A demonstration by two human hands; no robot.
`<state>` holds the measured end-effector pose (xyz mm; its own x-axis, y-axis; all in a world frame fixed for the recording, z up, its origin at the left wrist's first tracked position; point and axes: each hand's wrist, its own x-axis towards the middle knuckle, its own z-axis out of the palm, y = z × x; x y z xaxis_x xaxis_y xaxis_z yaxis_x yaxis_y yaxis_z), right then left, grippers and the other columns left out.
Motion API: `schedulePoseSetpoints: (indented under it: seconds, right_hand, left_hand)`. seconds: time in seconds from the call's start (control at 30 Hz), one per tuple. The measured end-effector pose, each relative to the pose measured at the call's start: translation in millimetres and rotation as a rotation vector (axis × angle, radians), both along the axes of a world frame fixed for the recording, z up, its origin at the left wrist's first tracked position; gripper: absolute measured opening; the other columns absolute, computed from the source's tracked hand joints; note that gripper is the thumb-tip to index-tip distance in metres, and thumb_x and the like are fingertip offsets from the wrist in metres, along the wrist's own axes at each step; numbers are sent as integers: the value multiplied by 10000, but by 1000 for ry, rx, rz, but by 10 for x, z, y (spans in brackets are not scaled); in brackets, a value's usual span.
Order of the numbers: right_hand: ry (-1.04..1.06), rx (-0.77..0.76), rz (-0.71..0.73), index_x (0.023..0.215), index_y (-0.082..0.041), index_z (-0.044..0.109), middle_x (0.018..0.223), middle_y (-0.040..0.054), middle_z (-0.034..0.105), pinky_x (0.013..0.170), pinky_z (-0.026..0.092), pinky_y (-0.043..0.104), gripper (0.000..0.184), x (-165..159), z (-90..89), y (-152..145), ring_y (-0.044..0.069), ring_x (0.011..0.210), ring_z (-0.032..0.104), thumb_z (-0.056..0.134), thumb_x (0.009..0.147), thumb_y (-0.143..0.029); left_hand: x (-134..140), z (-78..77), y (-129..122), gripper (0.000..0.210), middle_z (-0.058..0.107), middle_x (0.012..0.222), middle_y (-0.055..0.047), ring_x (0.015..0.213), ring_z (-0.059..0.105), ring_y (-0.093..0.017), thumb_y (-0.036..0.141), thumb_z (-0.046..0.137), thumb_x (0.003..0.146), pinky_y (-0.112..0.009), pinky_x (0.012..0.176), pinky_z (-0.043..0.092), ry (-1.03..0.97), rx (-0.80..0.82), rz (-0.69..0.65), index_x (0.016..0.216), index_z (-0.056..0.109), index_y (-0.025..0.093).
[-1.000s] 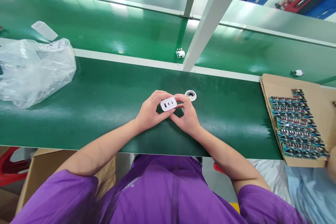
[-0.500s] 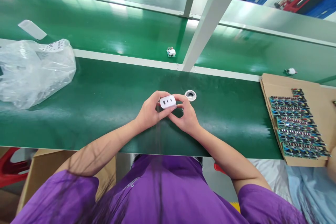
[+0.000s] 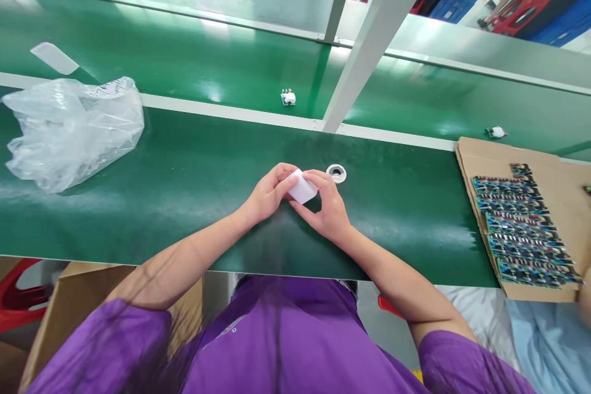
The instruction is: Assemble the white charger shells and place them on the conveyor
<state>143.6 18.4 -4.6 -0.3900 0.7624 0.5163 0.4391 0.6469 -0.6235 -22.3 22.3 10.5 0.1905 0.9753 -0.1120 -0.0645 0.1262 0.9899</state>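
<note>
Between my hands, over the middle of the green bench, is a white charger (image 3: 303, 188) with a plain, smooth side facing up. My left hand (image 3: 271, 192) grips its left end, with the thumb across the top edge. My right hand (image 3: 329, 204) pinches it from the right, fingers at the far edge and thumb underneath near the front. The charger's port face is out of sight. Just beyond my right fingers lies a white ring-shaped roll (image 3: 336, 173) with a dark centre.
A clear plastic bag (image 3: 78, 132) lies at left, with a white casing (image 3: 54, 58) behind it. Small circuit boards (image 3: 289, 98) sit on the moving-belt-like green strip beyond the rail. At right, cardboard (image 3: 566, 197) carries rows of circuit boards (image 3: 526, 228). A pale metal post (image 3: 364, 43) rises ahead.
The charger has been turned in my hands: its face with port slots showed before, and now a blank side shows. Both hands keep hold of it. The view has shifted slightly.
</note>
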Motion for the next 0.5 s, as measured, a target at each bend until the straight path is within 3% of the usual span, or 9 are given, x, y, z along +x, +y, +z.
schedulePoseSetpoints:
  seconds: [0.17,0.27,0.5]
  right_hand:
    - [15,12,32,1281,-283,454,1227,97,570,917,547,423,466,-10,-15,-10,245,1137,582,641,855,-258]
    - [72,-5,4,1234,-279,458,1198,91,583,866,564,395,439,-13,-18,-15,232,1125,591,651,842,-239]
    - [378,-373,96,1101,-272,397,1237,89,605,843,564,340,400,25,-62,81,185,1102,629,677,832,-366]
  left_hand:
    - [-17,-30,-17,280,625,770,-5,678,587,-128,451,529,839,-241,597,504,58,91,-2,925,534,185]
    - [-24,-48,-32,302,648,846,-21,731,610,-133,464,543,850,-245,636,511,76,164,8,969,542,186]
    - [-30,6,-48,448,673,1107,-70,955,666,-176,380,715,757,-263,746,559,103,235,-47,1127,529,208]
